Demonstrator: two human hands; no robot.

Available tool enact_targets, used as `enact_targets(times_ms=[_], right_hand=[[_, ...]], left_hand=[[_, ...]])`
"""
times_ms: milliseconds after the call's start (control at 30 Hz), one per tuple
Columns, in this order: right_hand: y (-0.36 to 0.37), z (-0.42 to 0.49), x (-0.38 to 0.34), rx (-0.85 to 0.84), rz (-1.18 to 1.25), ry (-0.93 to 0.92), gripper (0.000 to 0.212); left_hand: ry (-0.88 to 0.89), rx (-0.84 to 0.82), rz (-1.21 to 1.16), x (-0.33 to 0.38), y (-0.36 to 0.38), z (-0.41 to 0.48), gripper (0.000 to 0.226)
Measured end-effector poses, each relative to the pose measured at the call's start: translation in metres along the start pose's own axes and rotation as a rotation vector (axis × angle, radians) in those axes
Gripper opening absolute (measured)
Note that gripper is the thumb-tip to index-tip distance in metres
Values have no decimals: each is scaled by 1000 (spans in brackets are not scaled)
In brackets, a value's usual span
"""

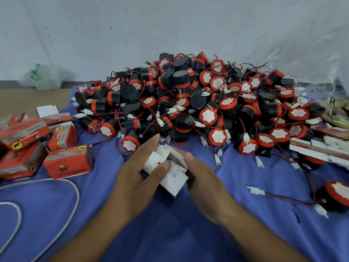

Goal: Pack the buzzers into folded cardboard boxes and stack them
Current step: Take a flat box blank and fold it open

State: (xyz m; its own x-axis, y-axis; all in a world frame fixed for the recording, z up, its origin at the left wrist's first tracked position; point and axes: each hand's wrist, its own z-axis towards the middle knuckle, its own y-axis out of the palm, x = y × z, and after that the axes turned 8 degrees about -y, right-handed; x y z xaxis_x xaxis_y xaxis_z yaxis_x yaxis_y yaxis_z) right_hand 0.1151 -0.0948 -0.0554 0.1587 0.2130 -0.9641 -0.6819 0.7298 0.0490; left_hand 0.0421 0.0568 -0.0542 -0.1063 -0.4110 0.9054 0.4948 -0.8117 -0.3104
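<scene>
Two bare forearms reach in from the bottom edge over a blue cloth (170, 233) that covers the surface; the hands are together, both clamped on one part-folded cardboard box (174, 181), which is held just above the cloth at the middle of the view. The left hand (139, 173) wraps the box's left side with its thumb laid across the white inner flaps; the right hand (204, 178) grips the right side with its thumb on the upper flap; the flaps stand open and only the white inside shows.

To the left a white cable (75, 193) curves over the cloth. To the right a lone buzzer (338, 193), black with a red cap, lies near the edge of the view; its red and black wire runs to a white connector (255, 190).

Further back on the left a cluster of red packed boxes (69, 163) lies in a loose heap, some tilted against each other. On the right a bundle of flat box blanks (321, 148) rests against the foot of the buzzer pile (188, 97).

That pile fills the middle distance just beyond the hands, with wires and white plugs tangled through it. Behind it on the left sits a crumpled plastic bag (39, 76) with something green inside; a pale wall (151, 25) closes the back.
</scene>
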Motion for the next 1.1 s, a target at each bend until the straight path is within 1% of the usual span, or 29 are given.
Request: enact_targets(times_ms=[67, 133, 200, 233, 267, 367, 400, 433, 500, 600, 667, 867, 1000, 1100], right_hand=[[3, 1, -1, -25, 29, -28, 45], [4, 1, 0, -15, 11, -42, 38], [2, 2, 1, -3, 7, -47, 29], [2, 2, 0, 3, 9, -47, 28], [0, 2, 2, 6, 10, -45, 31], [-1, 1, 1, 30, 12, -56, 42], [-1, 1, 1, 21, -3, -63, 44], [-2, 0, 0, 11, -12, -64, 45], [-2, -1, -1, 20, -28, -59, 46], [-1, -2, 0, 62, -76, -49, 46], [-1, -3, 0, 84, -123, -63, 47], [2, -4, -4, 94, -235, -118, 40], [5, -5, -7, 111, -327, -175, 40], [5, -5, -5, 113, -417, -185, 40]], left_hand=[[8, 22, 18, 4, 0, -1, 60], [13, 1, 61, 5, 0, -1, 68], [77, 16, 172, 3, 0, -1, 65], [125, 14, 230, 2, 1, 0, 63], [168, -16, 262, 0, 1, 0, 67], [216, -224, 307, -6, 0, -2, 80], [232, -259, 352, -7, -1, -4, 86], [240, -254, 399, -7, 0, -5, 93], [258, -142, 462, -3, 4, -5, 99], [345, 47, 478, 3, 8, -6, 88], [329, 101, 477, 5, 8, -7, 85], [168, 73, 320, 6, 11, -12, 85], [140, 63, 261, 0, 13, -12, 85], [168, 70, 313, -5, 13, -11, 86]])
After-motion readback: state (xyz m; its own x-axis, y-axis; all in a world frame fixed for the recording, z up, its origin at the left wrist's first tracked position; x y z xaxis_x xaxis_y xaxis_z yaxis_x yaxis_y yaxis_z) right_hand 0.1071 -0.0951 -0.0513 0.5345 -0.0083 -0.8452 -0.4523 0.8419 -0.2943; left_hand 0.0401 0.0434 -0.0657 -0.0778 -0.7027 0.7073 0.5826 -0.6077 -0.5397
